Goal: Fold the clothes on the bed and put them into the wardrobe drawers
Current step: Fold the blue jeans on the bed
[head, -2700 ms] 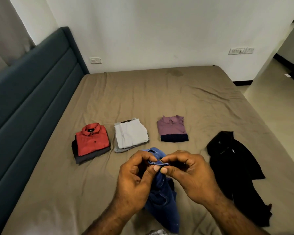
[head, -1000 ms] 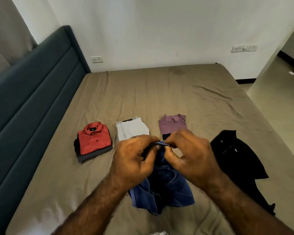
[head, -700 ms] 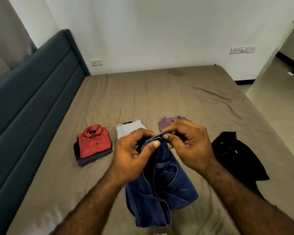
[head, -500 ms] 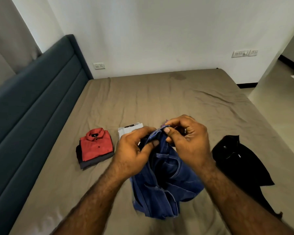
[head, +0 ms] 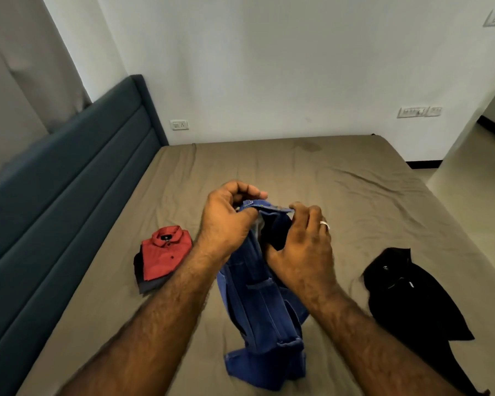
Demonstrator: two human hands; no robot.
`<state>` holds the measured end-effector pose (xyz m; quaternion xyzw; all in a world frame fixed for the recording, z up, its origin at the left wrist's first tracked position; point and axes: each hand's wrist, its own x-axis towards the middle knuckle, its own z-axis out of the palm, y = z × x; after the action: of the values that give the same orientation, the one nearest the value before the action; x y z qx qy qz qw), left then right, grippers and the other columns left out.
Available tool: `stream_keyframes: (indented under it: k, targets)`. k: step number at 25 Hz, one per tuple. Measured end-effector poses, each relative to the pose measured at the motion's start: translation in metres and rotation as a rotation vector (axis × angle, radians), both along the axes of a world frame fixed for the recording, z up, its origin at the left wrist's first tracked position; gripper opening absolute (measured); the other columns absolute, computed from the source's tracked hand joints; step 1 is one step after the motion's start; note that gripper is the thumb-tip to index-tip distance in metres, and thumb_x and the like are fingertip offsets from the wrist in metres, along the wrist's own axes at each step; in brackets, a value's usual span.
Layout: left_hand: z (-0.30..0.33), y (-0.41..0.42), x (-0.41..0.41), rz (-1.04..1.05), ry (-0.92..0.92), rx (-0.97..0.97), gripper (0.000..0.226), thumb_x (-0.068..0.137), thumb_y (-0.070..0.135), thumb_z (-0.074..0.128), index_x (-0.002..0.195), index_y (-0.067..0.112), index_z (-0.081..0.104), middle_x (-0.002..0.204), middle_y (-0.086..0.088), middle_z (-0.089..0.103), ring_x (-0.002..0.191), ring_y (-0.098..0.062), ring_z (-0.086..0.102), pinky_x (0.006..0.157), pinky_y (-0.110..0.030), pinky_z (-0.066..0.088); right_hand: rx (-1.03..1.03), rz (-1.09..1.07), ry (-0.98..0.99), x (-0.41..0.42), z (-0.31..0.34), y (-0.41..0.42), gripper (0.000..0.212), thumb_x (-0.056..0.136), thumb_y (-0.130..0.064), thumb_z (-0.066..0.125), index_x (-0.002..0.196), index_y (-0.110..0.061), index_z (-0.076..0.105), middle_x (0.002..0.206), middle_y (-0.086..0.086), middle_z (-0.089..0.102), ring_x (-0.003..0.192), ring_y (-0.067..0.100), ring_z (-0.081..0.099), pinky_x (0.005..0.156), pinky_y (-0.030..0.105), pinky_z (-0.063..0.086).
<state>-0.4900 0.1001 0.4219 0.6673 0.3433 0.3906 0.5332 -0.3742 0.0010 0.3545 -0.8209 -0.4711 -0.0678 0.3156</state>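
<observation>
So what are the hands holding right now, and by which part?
Both the left hand and right hand grip the blue garment by its top edge.

A blue denim garment hangs bunched above the brown bed, a folded red shirt lies stacked on a dark garment at left, and an unfolded black shirt sprawls at right.
</observation>
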Motion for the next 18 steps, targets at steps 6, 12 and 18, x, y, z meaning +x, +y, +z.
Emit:
stream_keyframes:
  k: [6, 12, 18]
  targets:
    - [0.006, 0.067, -0.037, 0.283, 0.735, 0.705, 0.03, 0.077, 0.006, 0.063, 0.107, 0.012, 0.062, 0.103, -0.01, 0.064, 0.102, -0.033, 0.058, 0.078, -0.039, 0.047, -0.19, -0.105, -0.003, 0.088, 0.017, 0.017, 0.034, 0.077, -0.025, 0.067, 0.109, -0.012, 0.063, 0.109, 0.017, 0.06, 0.09, 0.041, 0.06, 0.069, 0.039, 0.047]
    - [0.017, 0.101, -0.069, 0.444, 1.343, 0.178, 0.03, 0.092, 0.022, 0.059, 0.115, 0.003, 0.066, 0.103, -0.018, 0.077, 0.093, -0.034, 0.074, 0.078, -0.037, 0.056, -0.264, -0.207, 0.109, 0.154, 0.067, 0.041, 0.015, 0.08, -0.014, 0.07, 0.094, -0.017, 0.076, 0.095, 0.013, 0.072, 0.087, 0.037, 0.067, 0.073, 0.038, 0.057]
    - [0.041, 0.107, -0.068, 0.3, 0.25, -0.646, 0.04, 0.112, 0.022, 0.03, 0.117, 0.006, 0.066, 0.101, -0.023, 0.078, 0.088, -0.035, 0.076, 0.077, -0.048, 0.06, -0.254, 0.073, 0.912, 0.192, 0.099, 0.039, 0.019, 0.092, 0.01, 0.062, 0.089, -0.007, 0.071, 0.092, 0.014, 0.068, 0.072, 0.022, 0.065, 0.05, 0.029, 0.056]
